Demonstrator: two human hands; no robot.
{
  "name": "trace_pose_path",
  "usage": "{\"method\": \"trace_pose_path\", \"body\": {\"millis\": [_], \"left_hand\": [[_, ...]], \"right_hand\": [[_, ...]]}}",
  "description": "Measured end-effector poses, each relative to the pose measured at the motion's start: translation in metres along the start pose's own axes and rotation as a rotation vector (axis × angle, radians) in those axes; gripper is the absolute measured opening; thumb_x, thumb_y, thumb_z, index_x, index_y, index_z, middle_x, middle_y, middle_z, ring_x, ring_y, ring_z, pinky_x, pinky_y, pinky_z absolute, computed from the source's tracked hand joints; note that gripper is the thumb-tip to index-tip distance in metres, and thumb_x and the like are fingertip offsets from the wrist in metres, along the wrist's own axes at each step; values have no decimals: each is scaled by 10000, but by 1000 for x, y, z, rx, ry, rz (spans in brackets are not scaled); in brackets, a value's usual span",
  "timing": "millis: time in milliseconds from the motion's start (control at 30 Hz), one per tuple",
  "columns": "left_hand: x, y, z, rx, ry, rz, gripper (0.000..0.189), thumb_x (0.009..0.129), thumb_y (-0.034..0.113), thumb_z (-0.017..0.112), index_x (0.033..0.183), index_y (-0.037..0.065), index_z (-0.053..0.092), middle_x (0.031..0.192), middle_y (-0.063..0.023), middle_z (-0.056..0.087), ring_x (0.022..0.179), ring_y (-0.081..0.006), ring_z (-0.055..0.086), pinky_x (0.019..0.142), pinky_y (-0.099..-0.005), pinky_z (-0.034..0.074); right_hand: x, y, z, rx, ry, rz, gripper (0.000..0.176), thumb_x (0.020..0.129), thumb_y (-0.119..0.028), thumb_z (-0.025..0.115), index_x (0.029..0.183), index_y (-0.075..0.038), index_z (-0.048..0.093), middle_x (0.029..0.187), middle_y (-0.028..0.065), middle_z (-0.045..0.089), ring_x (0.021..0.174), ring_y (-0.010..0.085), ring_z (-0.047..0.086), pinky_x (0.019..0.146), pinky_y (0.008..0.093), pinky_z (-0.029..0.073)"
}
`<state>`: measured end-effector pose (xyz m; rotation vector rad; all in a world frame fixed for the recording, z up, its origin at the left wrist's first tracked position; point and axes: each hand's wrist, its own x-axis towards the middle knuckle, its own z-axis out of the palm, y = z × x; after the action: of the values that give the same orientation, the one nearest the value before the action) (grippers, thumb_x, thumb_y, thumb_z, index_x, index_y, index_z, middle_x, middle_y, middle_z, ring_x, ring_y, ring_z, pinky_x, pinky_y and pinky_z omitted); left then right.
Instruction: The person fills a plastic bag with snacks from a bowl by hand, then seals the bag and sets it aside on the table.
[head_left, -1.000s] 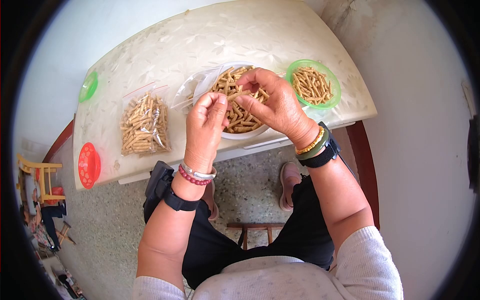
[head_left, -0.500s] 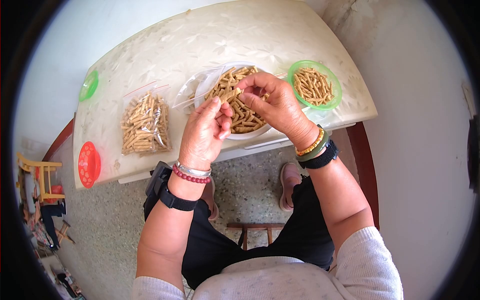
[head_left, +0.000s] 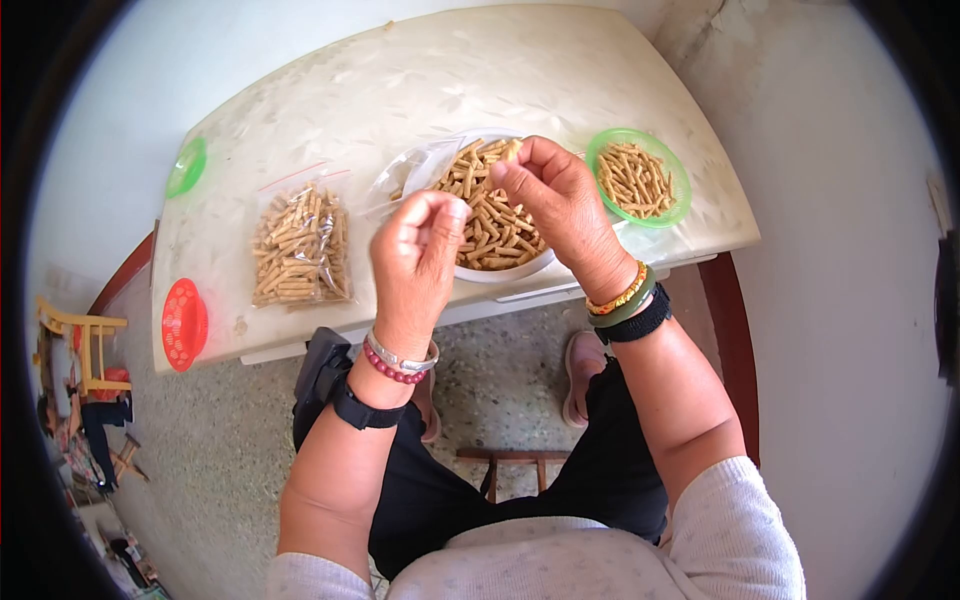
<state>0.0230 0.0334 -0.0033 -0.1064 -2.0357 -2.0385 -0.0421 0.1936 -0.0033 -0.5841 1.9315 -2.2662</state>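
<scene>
Over a white bowl heaped with short tan sticks, both my hands work close together. My right hand pinches a pale tan stick piece between thumb and fingertips. My left hand has its thumb pressed to its curled fingers at the bowl's left side. Whatever its fingertips hold, if anything, is hidden. A clear plastic bag lies over the bowl's left rim, just beyond the left hand.
A filled clear zip bag of sticks lies left of the bowl. At the right stands a green basket holding thinner sticks. A red basket and a green dish sit along the table's left edge. A wall borders the right.
My hands have moved apart. The stick piece formerly at my left fingertips no longer shows there, and a piece is now in my right hand, which has shifted slightly up.
</scene>
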Motion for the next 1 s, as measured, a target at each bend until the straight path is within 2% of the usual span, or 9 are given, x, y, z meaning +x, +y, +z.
{"method": "trace_pose_path", "body": {"millis": [67, 167, 200, 367, 400, 467, 700, 800, 1000], "left_hand": [[6, 3, -4, 155, 213, 407, 65, 920, 61, 639, 924, -3, 628, 762, 1, 615, 650, -29, 513, 578, -177, 419], [23, 13, -33, 554, 409, 512, 119, 850, 63, 695, 946, 17, 643, 815, -36, 634, 709, -123, 584, 654, -260, 481], [29, 11, -40, 557, 408, 511, 119, 850, 63, 695, 946, 17, 643, 815, -36, 634, 709, -123, 584, 654, -260, 481], [54, -8, -56, 849, 222, 418, 167, 855, 89, 698, 1005, 24, 664, 939, -52, 682, 807, -135, 602, 739, -279, 491], [55, -12, -54, 796, 240, 390, 148, 804, 122, 730, 920, 47, 676, 792, -95, 665, 726, -199, 628, 659, -314, 496], [56, -13, -52, 696, 235, 285, 121, 810, 115, 724, 890, 36, 678, 750, -81, 665, 681, -171, 619, 631, -295, 492], [60, -17, -52, 424, 286, 217, 89, 846, 92, 691, 840, 4, 676, 682, -24, 665, 585, -64, 569, 564, -230, 469], [63, -17, -57, 403, 329, 189, 83, 845, 87, 693, 844, 5, 677, 686, -28, 666, 588, -65, 572, 573, -229, 473], [71, -17, -73, 361, 460, 263, 88, 847, 82, 690, 850, -4, 672, 692, -28, 666, 592, -63, 569, 585, -224, 475]], "right_hand": [[3, -3, 2, 21, 44, 46, 77, 938, -99, 612, 967, -34, 581, 935, 53, 687, 832, 61, 590, 775, 230, 489], [9, 8, 17, -47, 83, -159, 74, 950, -77, 586, 994, -18, 578, 925, 39, 688, 873, 67, 604, 779, 229, 489], [11, 10, 22, -195, 115, -250, 64, 913, -60, 617, 958, -28, 585, 825, 50, 690, 788, 133, 664, 716, 257, 516], [19, 11, 46, -438, 87, -315, 103, 862, -78, 657, 947, -52, 604, 790, 130, 680, 708, 265, 676, 625, 333, 524], [20, 10, 50, -527, 96, -334, 108, 858, -97, 660, 945, -57, 609, 791, 123, 685, 715, 282, 676, 624, 351, 523], [23, 10, 55, -668, 110, -376, 142, 849, -164, 672, 943, -69, 623, 794, 113, 695, 725, 321, 671, 614, 402, 519], [37, 21, 65, -788, 114, -402, 173, 851, -197, 672, 964, -70, 637, 794, 124, 694, 719, 321, 670, 617, 413, 524], [38, 23, 68, -832, 49, -315, 157, 859, -172, 657, 973, -66, 638, 778, 140, 688, 718, 335, 666, 636, 419, 529], [35, 14, 66, -661, 13, -442, 128, 874, -88, 591, 984, -32, 625, 805, 193, 666, 777, 366, 653, 695, 439, 524]]}}
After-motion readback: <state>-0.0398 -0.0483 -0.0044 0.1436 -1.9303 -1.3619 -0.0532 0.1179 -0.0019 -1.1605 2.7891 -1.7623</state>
